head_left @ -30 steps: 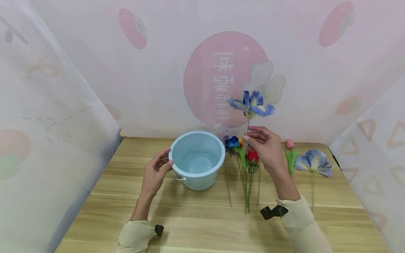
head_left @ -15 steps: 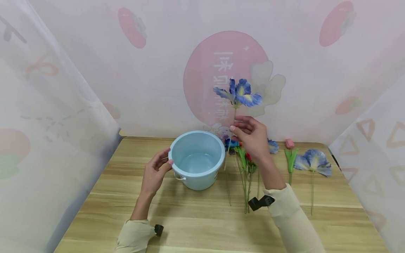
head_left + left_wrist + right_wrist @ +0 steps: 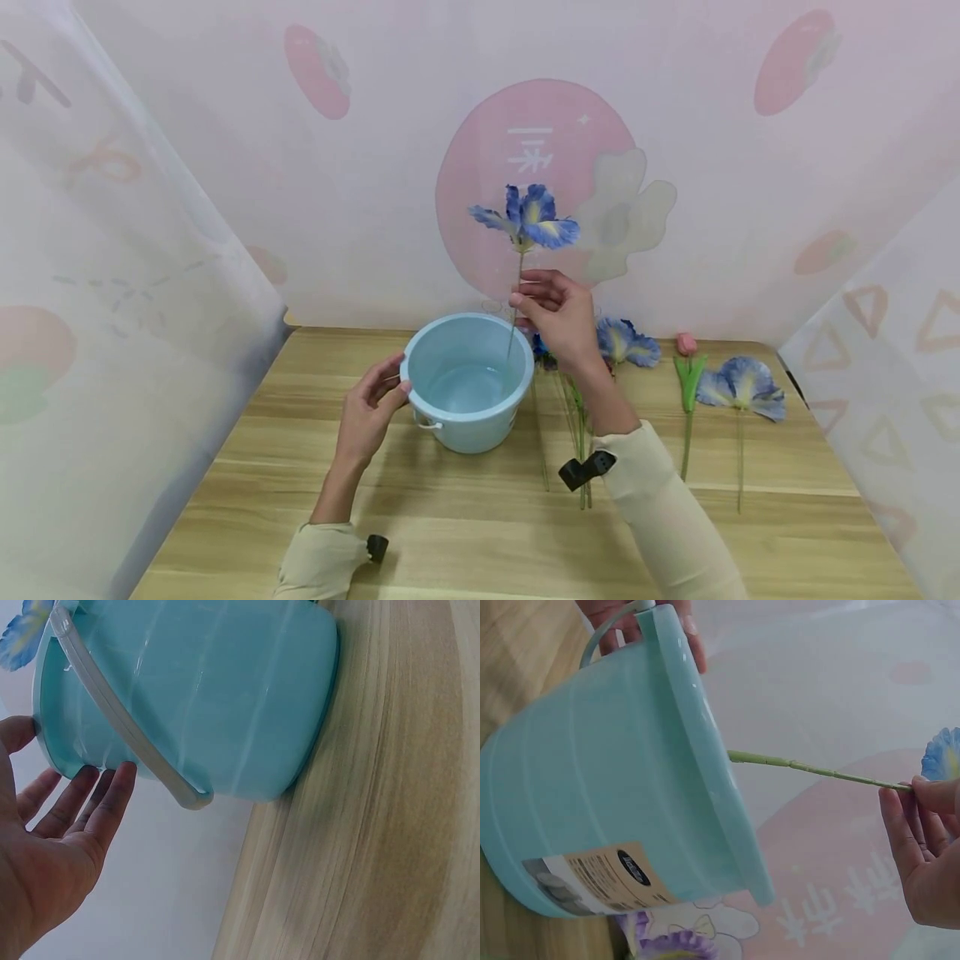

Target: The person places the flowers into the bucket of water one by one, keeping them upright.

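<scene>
I log the blue flower [image 3: 534, 221] as near upright, bloom above the bucket [image 3: 474, 433], lower stem inside it. Petals: ruffled, mid-blue, upper ones darker, w/ pale yellow streaks toward the centre. Stem [image 3: 810, 768]: thin, green, thicker near the rim (slight joints, per R wrist cam). R hand [image 3: 558, 321] pinches the stem betw. thumb and fingers, approx. midway. L hand [image 3: 367, 408] grips the bucket's rim, thumb and fingers spread along it. Bucket: pale blue, ribbed, w/ pale handle [image 3: 120, 712] and printed label [image 3: 604, 877], standing on a wood-grain table [image 3: 450, 533].
</scene>
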`<state>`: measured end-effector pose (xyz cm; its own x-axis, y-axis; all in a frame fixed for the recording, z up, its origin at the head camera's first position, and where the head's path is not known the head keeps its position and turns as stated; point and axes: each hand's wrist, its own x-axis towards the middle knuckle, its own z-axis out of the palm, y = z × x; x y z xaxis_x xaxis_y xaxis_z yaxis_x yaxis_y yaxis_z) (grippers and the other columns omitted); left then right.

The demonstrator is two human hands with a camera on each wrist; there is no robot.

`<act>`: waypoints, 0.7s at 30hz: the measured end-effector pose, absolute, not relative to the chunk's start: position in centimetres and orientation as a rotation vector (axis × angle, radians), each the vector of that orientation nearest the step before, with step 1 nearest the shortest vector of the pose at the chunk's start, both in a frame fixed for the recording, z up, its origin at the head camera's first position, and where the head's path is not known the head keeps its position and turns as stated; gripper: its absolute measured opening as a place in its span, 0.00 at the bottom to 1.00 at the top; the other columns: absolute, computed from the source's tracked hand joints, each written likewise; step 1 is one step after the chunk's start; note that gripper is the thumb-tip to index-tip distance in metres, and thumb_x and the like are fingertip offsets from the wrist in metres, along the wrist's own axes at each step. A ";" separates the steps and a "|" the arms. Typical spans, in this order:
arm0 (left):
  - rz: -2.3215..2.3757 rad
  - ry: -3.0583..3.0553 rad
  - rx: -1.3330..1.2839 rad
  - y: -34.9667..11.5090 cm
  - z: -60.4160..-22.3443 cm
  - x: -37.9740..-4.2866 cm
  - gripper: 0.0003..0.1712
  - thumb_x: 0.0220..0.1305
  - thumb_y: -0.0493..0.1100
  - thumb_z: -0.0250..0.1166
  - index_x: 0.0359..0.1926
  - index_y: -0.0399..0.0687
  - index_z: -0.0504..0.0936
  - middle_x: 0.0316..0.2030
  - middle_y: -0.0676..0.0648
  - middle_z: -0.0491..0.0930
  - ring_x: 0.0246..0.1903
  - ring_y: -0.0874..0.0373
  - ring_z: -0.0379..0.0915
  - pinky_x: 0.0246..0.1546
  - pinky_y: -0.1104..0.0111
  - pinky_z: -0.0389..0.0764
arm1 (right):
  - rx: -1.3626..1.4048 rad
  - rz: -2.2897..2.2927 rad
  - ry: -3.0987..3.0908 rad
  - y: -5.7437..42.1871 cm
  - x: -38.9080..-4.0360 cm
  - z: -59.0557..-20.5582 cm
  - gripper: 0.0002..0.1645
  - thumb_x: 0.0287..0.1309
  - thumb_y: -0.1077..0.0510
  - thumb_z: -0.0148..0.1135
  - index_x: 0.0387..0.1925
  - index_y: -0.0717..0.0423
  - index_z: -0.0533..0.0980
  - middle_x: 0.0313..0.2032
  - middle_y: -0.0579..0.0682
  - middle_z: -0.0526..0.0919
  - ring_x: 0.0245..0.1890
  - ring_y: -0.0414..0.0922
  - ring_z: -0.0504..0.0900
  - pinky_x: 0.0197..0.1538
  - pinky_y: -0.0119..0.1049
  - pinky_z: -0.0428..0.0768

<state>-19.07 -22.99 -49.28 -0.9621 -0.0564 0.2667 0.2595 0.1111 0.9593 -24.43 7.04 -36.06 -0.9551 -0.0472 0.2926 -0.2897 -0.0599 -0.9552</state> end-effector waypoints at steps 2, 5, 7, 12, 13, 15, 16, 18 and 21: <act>-1.938 -2.151 -0.199 -23.0 -49.3 -19.1 0.28 0.75 0.36 0.68 0.73 0.39 0.76 0.66 0.31 0.79 0.57 0.54 0.83 0.50 0.73 0.91 | 0.377 2.164 -2.039 6.4 -24.7 -36.3 0.20 0.68 0.66 0.71 0.60 0.62 0.82 0.47 0.60 0.88 0.38 0.37 0.90 0.40 0.35 0.94; -1.939 -2.151 -0.198 -23.0 -49.3 -19.0 0.28 0.75 0.37 0.68 0.73 0.40 0.76 0.65 0.32 0.79 0.57 0.55 0.83 0.50 0.72 0.91 | 0.382 2.182 -2.074 5.5 -25.0 -36.8 0.20 0.69 0.67 0.71 0.60 0.62 0.82 0.49 0.63 0.88 0.40 0.39 0.90 0.42 0.37 0.94; -1.941 -2.154 -0.199 -22.9 -49.3 -19.0 0.28 0.75 0.37 0.68 0.73 0.40 0.76 0.65 0.33 0.79 0.58 0.54 0.83 0.50 0.72 0.91 | 0.388 2.169 -2.114 4.9 -25.2 -37.1 0.20 0.69 0.66 0.71 0.60 0.62 0.82 0.51 0.65 0.88 0.41 0.41 0.91 0.43 0.39 0.94; -1.935 -2.156 -0.201 -22.9 -49.3 -19.0 0.28 0.75 0.37 0.68 0.73 0.40 0.76 0.65 0.32 0.79 0.58 0.52 0.83 0.50 0.72 0.91 | 0.397 2.153 -2.210 3.9 -25.7 -38.2 0.21 0.69 0.65 0.71 0.61 0.61 0.82 0.53 0.66 0.88 0.44 0.48 0.92 0.45 0.42 0.94; -1.934 -2.156 -0.202 -22.9 -49.3 -19.0 0.28 0.75 0.37 0.68 0.73 0.40 0.76 0.65 0.32 0.79 0.58 0.52 0.83 0.50 0.72 0.91 | 0.394 2.158 -2.223 3.7 -25.8 -38.4 0.21 0.69 0.65 0.71 0.61 0.61 0.82 0.54 0.66 0.88 0.45 0.49 0.92 0.45 0.43 0.94; -1.933 -2.158 -0.204 -22.9 -49.3 -19.0 0.28 0.75 0.37 0.68 0.73 0.40 0.76 0.65 0.32 0.79 0.58 0.54 0.83 0.50 0.72 0.91 | 0.382 2.171 -2.247 3.4 -25.8 -38.8 0.21 0.69 0.66 0.71 0.61 0.61 0.82 0.54 0.66 0.88 0.46 0.52 0.92 0.46 0.43 0.94; -1.935 -2.156 -0.207 -22.9 -49.3 -19.0 0.28 0.75 0.37 0.68 0.73 0.40 0.76 0.65 0.32 0.79 0.57 0.54 0.83 0.50 0.72 0.91 | 0.373 2.174 -2.260 3.3 -25.9 -38.9 0.20 0.69 0.66 0.71 0.61 0.60 0.82 0.54 0.65 0.89 0.47 0.54 0.91 0.45 0.43 0.94; -1.941 -2.153 -0.211 -22.9 -49.3 -19.0 0.28 0.75 0.37 0.68 0.73 0.39 0.76 0.66 0.32 0.79 0.57 0.56 0.83 0.50 0.73 0.91 | 0.362 2.177 -2.281 2.9 -26.0 -39.2 0.20 0.69 0.66 0.71 0.61 0.60 0.83 0.53 0.65 0.89 0.48 0.57 0.91 0.45 0.42 0.94; -1.946 -2.148 -0.217 -22.9 -49.3 -19.1 0.28 0.75 0.36 0.68 0.73 0.39 0.76 0.66 0.32 0.79 0.58 0.56 0.83 0.50 0.73 0.91 | 0.346 2.181 -2.306 2.4 -26.3 -39.6 0.19 0.69 0.66 0.70 0.60 0.60 0.83 0.52 0.65 0.89 0.51 0.62 0.90 0.44 0.42 0.94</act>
<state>-19.05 -22.89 -49.27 -0.9617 -0.0470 0.2702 0.2643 0.1048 0.9587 -26.30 2.43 -39.55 -0.9752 -0.1916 0.1106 -0.1210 0.0439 -0.9917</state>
